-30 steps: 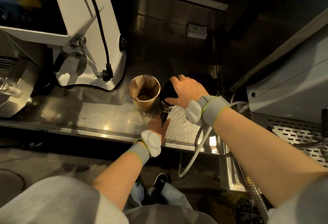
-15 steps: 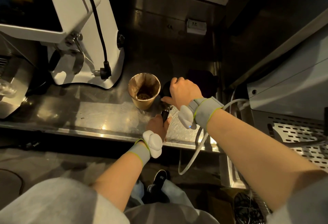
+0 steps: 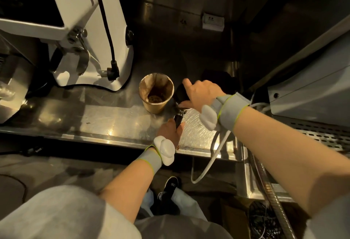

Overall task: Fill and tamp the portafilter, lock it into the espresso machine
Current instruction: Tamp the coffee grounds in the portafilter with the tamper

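Steel counter [image 3: 94, 117]: left hand [image 3: 171, 131] fingers clamp the portafilter [image 3: 178, 118]; right hand [image 3: 203, 93] fingers clasp the tamper [image 3: 180, 93] (dark).

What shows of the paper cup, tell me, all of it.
The paper cup is tan, tapered and lidless, upright on the steel counter before the white grinder. Its inner wall is smeared brown, with coffee grounds at the bottom. Just right of it, the right hand holds a dark tamper over the portafilter, whose handle the left hand grips. Neither hand touches the cup; whether the portafilter does is unclear.
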`<state>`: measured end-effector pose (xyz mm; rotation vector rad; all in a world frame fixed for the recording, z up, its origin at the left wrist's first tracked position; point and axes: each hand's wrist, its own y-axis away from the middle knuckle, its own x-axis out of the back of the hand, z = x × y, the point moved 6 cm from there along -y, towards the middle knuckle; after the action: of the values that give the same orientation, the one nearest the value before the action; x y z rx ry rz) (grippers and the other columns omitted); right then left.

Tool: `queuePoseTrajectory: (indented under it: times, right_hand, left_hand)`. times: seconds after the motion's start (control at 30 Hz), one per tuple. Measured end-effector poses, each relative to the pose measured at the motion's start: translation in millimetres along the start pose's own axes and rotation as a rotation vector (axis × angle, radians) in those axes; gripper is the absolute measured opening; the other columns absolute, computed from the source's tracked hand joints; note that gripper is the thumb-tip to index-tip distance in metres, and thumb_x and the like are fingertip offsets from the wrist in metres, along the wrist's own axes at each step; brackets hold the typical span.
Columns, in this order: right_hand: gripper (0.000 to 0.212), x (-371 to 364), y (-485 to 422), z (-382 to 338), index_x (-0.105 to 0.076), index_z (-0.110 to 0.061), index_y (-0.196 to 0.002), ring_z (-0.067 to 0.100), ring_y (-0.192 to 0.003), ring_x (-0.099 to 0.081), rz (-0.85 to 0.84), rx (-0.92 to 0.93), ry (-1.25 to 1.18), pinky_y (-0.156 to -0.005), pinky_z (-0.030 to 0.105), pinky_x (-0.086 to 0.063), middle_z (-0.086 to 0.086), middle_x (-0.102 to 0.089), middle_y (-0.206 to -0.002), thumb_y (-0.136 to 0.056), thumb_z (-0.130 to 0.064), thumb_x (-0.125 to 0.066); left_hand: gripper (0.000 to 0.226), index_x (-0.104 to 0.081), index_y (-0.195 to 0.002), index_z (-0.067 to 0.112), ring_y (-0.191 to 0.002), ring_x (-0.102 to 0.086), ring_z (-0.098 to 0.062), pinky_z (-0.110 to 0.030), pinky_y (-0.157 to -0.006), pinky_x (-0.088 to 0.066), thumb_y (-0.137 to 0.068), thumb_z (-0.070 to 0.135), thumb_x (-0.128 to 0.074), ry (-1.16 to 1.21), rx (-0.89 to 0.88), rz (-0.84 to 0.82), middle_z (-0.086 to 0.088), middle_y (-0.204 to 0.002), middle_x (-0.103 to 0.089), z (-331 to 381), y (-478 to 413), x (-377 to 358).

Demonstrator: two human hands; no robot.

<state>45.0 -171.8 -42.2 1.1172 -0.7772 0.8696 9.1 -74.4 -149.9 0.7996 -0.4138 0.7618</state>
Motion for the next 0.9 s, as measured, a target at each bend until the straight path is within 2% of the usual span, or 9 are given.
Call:
queuePoseTrajectory:
  times: [0.07,0.13,0.2,0.3,0.4,0.53,0.7,0.83,0.9]
  right_hand:
    - [0.075,2.7,2.7,-2.1,-0.037,-0.004,-0.132,0.028,-0.098,-0.063,0.034,-0.053,0.05,-0.065,0.032,-0.038,0.009,-0.062,-0.095,-0.088,-0.064,-0.039]
    - [0.072,6.5,4.1,-3.4,-0.045,-0.004,-0.121,0.025,-0.089,-0.062,0.07,-0.073,0.11,-0.063,0.03,-0.038,0.002,-0.05,-0.079,-0.087,-0.067,-0.036]
    - [0.071,9.5,3.3,-4.3,-0.04,-0.008,-0.13,0.028,-0.101,-0.06,0.108,-0.019,0.083,-0.068,0.033,-0.039,0.006,-0.055,-0.102,-0.085,-0.062,-0.047]
    - [0.069,6.1,0.0,-3.6,-0.025,-0.016,-0.143,0.034,-0.117,-0.052,-0.033,0.102,-0.01,-0.08,0.038,-0.047,0.013,-0.043,-0.133,-0.088,-0.039,-0.059]
    - [0.069,5.3,-0.9,-2.8,-0.031,-0.006,-0.14,0.035,-0.116,-0.054,-0.061,0.037,-0.023,-0.079,0.037,-0.046,0.017,-0.046,-0.131,-0.09,-0.049,-0.051]
    - [0.067,4.1,4.9,0.3,-0.049,-0.003,-0.124,0.029,-0.106,-0.061,0.043,-0.096,-0.007,-0.068,0.033,-0.041,0.009,-0.057,-0.11,-0.091,-0.06,-0.037]
    - [0.069,-1.3,9.9,5.9,-0.026,-0.015,-0.143,0.036,-0.11,-0.058,-0.085,0.035,-0.14,-0.082,0.039,-0.05,0.015,-0.04,-0.135,-0.087,-0.039,-0.06]
    - [0.063,5.0,8.5,1.8,-0.055,-0.005,-0.12,0.028,-0.102,-0.062,0.068,-0.094,0.025,-0.067,0.033,-0.04,0.008,-0.06,-0.114,-0.092,-0.059,-0.037]
    - [0.063,5.1,5.6,1.4,-0.057,-0.009,-0.117,0.027,-0.099,-0.063,0.073,-0.098,0.07,-0.064,0.032,-0.04,0.006,-0.062,-0.112,-0.09,-0.062,-0.037]
  left_hand:
    - [0.045,-0.048,-0.115,-0.007,-0.103,-0.059,-0.041,-0.039,-0.081,-0.044,-0.097,0.034,-0.039,0.011,0.001,-0.001,-0.028,-0.112,-0.062,-0.7,0.2,0.1]
    - [0.045,-0.049,-0.116,-0.006,-0.103,-0.059,-0.041,-0.038,-0.081,-0.045,-0.097,0.033,-0.039,-0.005,0.0,0.005,-0.028,-0.113,-0.062,-0.7,1.5,0.0]
    - [0.046,-0.049,-0.116,-0.006,-0.101,-0.06,-0.042,-0.041,-0.083,-0.046,-0.096,0.035,-0.039,-0.008,0.01,-0.002,-0.028,-0.112,-0.062,-0.6,2.4,-1.5]
    - [0.046,-0.046,-0.119,-0.005,-0.103,-0.059,-0.042,-0.041,-0.087,-0.047,-0.097,0.035,-0.038,-0.021,0.017,-0.027,-0.027,-0.115,-0.061,0.6,0.7,-1.0]
    - [0.045,-0.048,-0.115,-0.007,-0.103,-0.059,-0.041,-0.04,-0.084,-0.044,-0.097,0.033,-0.037,-0.038,-0.01,-0.024,-0.028,-0.113,-0.062,0.2,-0.7,1.9]
    - [0.046,-0.049,-0.116,-0.006,-0.106,-0.057,-0.04,-0.04,-0.084,-0.042,-0.097,0.034,-0.037,-0.076,-0.03,-0.023,-0.027,-0.115,-0.061,2.2,1.1,-0.8]
    - [0.046,-0.048,-0.117,-0.005,-0.107,-0.057,-0.039,-0.039,-0.084,-0.042,-0.098,0.035,-0.036,-0.102,-0.056,-0.04,-0.026,-0.116,-0.06,1.7,-3.4,-3.8]
    - [0.045,-0.049,-0.116,-0.006,-0.105,-0.057,-0.041,-0.04,-0.083,-0.042,-0.097,0.033,-0.038,-0.102,-0.067,-0.048,-0.027,-0.115,-0.06,3.6,-2.9,-3.4]
    - [0.043,-0.049,-0.119,-0.004,-0.105,-0.057,-0.04,-0.04,-0.085,-0.043,-0.097,0.032,-0.04,-0.093,-0.057,-0.051,-0.027,-0.116,-0.06,2.9,-1.0,-3.7]
